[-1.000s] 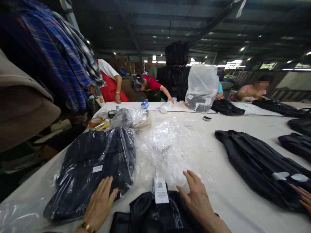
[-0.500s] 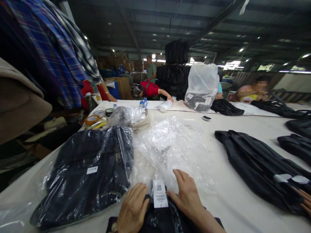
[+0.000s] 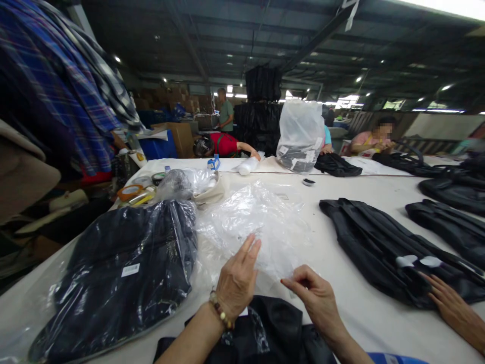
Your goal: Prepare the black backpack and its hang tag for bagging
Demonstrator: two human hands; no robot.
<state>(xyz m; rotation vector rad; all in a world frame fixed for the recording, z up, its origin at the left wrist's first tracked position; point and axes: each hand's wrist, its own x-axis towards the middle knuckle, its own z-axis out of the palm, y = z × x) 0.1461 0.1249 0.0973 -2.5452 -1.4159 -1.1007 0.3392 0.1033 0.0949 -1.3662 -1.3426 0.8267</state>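
My left hand (image 3: 238,277), with a beaded bracelet at the wrist, reaches over the near edge of a pile of clear plastic bags (image 3: 250,217); its fingers are stretched out. My right hand (image 3: 316,298) has thumb and forefinger pinched at the near right edge of the plastic. Below both hands lies a black bag (image 3: 276,323), partly hidden by my left forearm. A white corner of its tag shows by my left wrist. On the left rests another black bag (image 3: 125,298) inside clear plastic, with a white barcode label (image 3: 130,270).
A co-worker's hand (image 3: 450,306) touches a black bag (image 3: 364,242) on the right. More black bags (image 3: 443,222) lie beyond it. Tape rolls (image 3: 130,192) sit at the left edge. Across the table stand a plastic-covered bundle (image 3: 299,136) and several people. Clothes (image 3: 68,76) hang at left.
Both hands have left the tagged black bag and moved forward to the plastic pile. My right hand has closed into a pinch. The co-worker's hand reaches further into view.
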